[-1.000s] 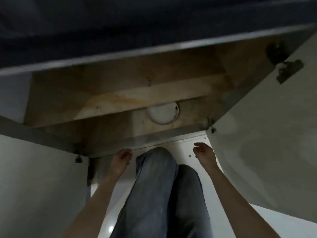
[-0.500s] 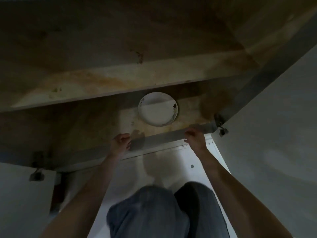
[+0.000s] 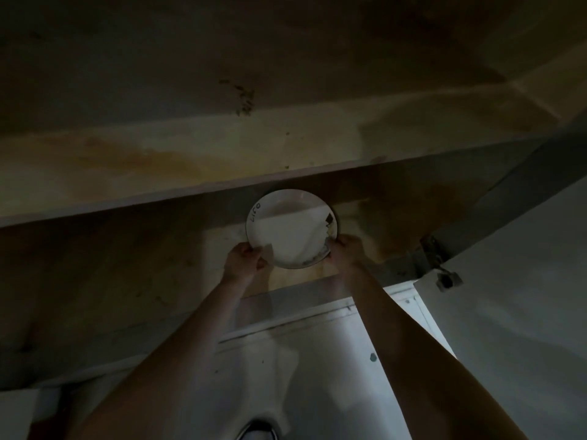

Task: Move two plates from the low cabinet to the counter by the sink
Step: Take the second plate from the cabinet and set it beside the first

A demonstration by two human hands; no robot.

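Inside a dim low cabinet, a person's two bare hands take hold of a round white plate with a thin dark rim (image 3: 290,228), seen just right of the frame's centre. The left hand (image 3: 243,257) closes on the plate's lower left edge, its fingers (image 3: 259,254) curled round the rim. The right hand (image 3: 346,249) grips the lower right edge, its fingers wrapped at the rim beside a dark, patchy decoration. Small dark lettering runs along the plate's upper left border.

The plate is in the cabinet's lower compartment, over the stained brown wooden cabinet floor (image 3: 127,281). Its far edge is tucked beneath the front lip of a pale, yellow-stained wooden shelf (image 3: 222,154) that crosses the frame from left to right. Whether the plate rests on the boards or is lifted clear cannot be told, nor whether a second plate lies under it.

Both bare forearms reach up from the bottom of the frame, the left from lower left and the right from lower right. At right, a white cabinet door (image 3: 524,296) stands open, hung on a dark metal hinge (image 3: 433,254) just right of the right hand. Below the cabinet's front edge lies a white floor (image 3: 317,376), and the toe of a shoe (image 3: 259,431) shows at the bottom centre.
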